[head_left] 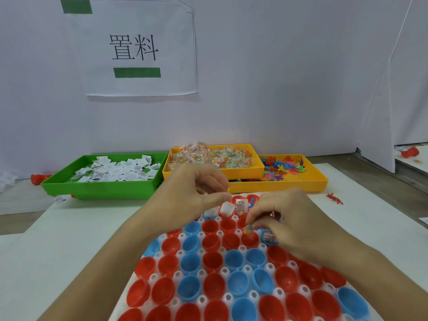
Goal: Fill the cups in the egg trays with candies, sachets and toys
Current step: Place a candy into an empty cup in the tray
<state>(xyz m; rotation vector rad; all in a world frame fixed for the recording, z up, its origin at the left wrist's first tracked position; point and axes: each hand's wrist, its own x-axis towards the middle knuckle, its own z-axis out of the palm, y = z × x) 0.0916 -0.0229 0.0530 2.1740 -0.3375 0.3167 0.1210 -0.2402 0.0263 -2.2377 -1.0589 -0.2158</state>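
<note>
Head view: both hands work above the far end of a white egg tray [154, 278] lying on the desk [58, 251]. This tray carries red and blue cups [212, 283] in rows; most near cups show nothing inside.

Right hand [291, 224]: fingers curled, thumb and forefinger pinching a small candy packet [248, 228] with multicoloured contents. The packet hangs just above a red cup [250, 239] in the third row from the far end. Whether it touches that cup cannot be told.

Left hand [194, 193]: raised above the far rows, fingers curled inward, thumb stretched toward the right. Something pale shows between the fingers (too small and too hidden to identify), so whether this hand grips anything cannot be told.

Far cups, just beyond the hands, hold white sachets [240, 204]; a blue cup [268, 237] under the right hand's fingers holds a sachet too.

Supply trays stand at the back of the desk, against a white wall. A green tray [102, 189] on the left holds loose white sachets. A yellow tray [213, 173] in the middle holds candy packets and rests partly on a second yellow tray [301, 185], which holds coloured plastic toys [283, 169]. One red toy [334, 198] lies on the desk, right of the egg tray. A paper sign [139, 49] with printed characters hangs on the wall.
</note>
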